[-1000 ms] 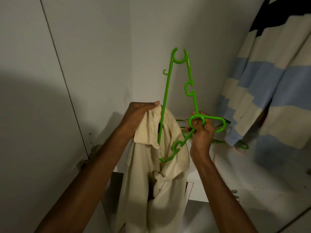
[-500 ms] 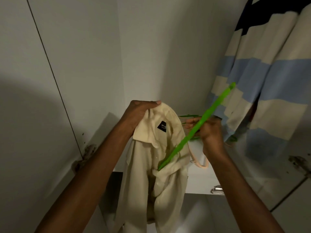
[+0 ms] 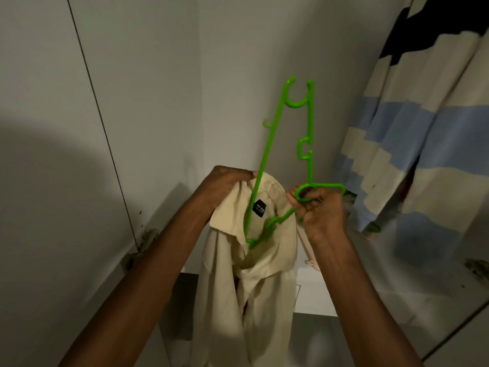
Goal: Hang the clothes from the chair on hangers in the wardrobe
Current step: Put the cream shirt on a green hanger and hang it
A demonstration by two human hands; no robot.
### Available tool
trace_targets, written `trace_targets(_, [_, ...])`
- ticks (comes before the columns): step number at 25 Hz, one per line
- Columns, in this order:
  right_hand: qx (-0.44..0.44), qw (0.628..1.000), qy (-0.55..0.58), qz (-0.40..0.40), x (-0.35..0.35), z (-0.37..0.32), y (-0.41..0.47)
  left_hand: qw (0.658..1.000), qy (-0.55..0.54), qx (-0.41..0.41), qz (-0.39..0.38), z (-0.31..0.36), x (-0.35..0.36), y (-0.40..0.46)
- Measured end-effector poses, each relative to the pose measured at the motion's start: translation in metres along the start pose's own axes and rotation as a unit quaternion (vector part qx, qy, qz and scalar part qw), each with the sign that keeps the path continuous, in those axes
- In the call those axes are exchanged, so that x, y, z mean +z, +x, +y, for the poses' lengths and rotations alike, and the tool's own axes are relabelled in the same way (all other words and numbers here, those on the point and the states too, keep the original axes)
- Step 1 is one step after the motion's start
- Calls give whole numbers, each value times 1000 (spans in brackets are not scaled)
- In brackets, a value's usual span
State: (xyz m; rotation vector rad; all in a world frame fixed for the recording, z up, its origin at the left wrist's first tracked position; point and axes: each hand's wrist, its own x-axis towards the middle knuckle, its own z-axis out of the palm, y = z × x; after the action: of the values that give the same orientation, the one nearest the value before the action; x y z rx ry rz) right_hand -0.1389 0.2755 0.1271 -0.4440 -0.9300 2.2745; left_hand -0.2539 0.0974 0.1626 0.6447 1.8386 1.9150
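A cream collared shirt (image 3: 259, 282) hangs in front of me inside the wardrobe. My left hand (image 3: 225, 186) grips its collar at the top left and holds the neck apart. My right hand (image 3: 320, 210) is closed around the hook of a bright green plastic hanger (image 3: 307, 144). The hanger stands on end, one arm pointing up, the other arm pushed down into the shirt's neck opening beside the black label.
A striped garment (image 3: 423, 133) in cream, light blue and black hangs at the right. Other hangers (image 3: 373, 227) lie on the white shelf (image 3: 370, 295) behind my right hand. The wardrobe's white walls (image 3: 148, 102) close in on the left and back.
Half a second ago the hanger was seen edge-on, slanting toward the right. It is now turned flat to me and upright again, with its lower arm inside the collar.
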Motion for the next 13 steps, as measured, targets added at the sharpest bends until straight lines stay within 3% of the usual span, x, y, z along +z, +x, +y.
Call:
trace_targets(4, [-8,999,23,-23,-10,-3,-6,996,-61,-50,-28,-3,-16,3])
trace_targets(10, [-82,989,-124,-2,-12,-4,-14,996,-70,-49,-23,-3,-18,8])
trace_targets(13, [-119,984,-130,8,0,1,-20,997,-74,-35,-18,2,-10,10])
